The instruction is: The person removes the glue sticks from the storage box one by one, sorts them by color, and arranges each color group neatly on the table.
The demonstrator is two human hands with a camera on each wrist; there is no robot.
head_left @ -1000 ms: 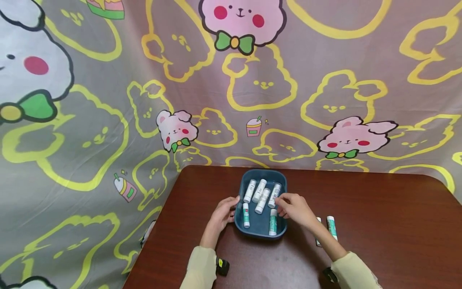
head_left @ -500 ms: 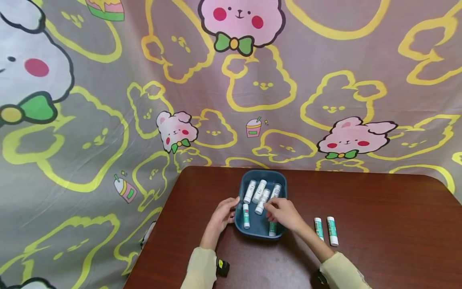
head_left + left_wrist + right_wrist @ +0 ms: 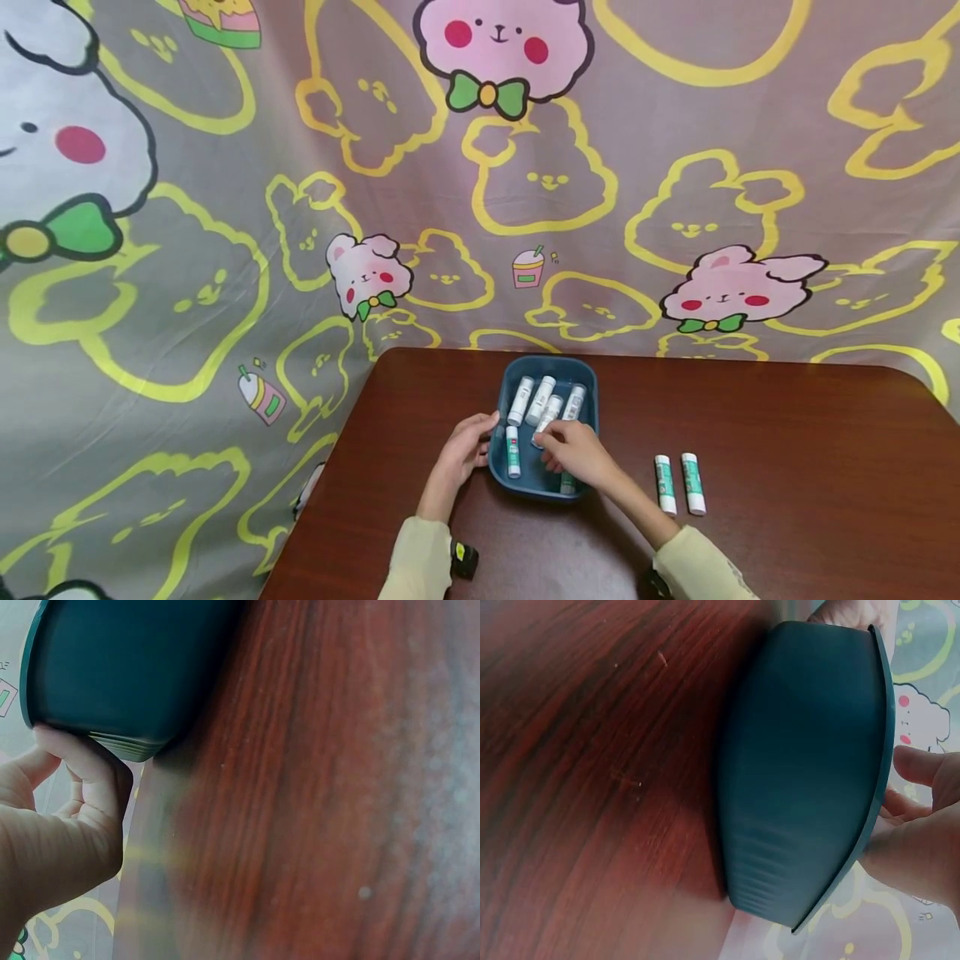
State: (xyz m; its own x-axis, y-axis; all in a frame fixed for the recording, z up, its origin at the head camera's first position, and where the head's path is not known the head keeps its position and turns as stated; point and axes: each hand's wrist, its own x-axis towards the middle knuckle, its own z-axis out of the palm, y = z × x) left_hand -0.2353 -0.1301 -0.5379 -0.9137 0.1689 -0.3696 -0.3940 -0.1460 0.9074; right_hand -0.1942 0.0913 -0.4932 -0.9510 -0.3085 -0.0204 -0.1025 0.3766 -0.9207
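Note:
A dark blue plastic bin stands near the back of the table with several glue sticks lying in it. My left hand grips the bin's left side, thumb by the rim and fingers against the outer wall. My right hand reaches into the bin from the right with loosely bent fingers. Its fingertips are at the lower end of a white glue stick; whether they touch it is unclear. The hand partly covers a green-labelled glue stick. In the right wrist view, the bin wall hides some fingers.
Two green-and-white glue sticks, a left one and a right one, lie side by side on the brown wooden table, right of the bin. A cartoon-patterned cloth hangs behind and to the left.
My right hand has moved left and slightly down across the bin, from its right side to the middle glue stick. My left hand keeps its place on the bin.

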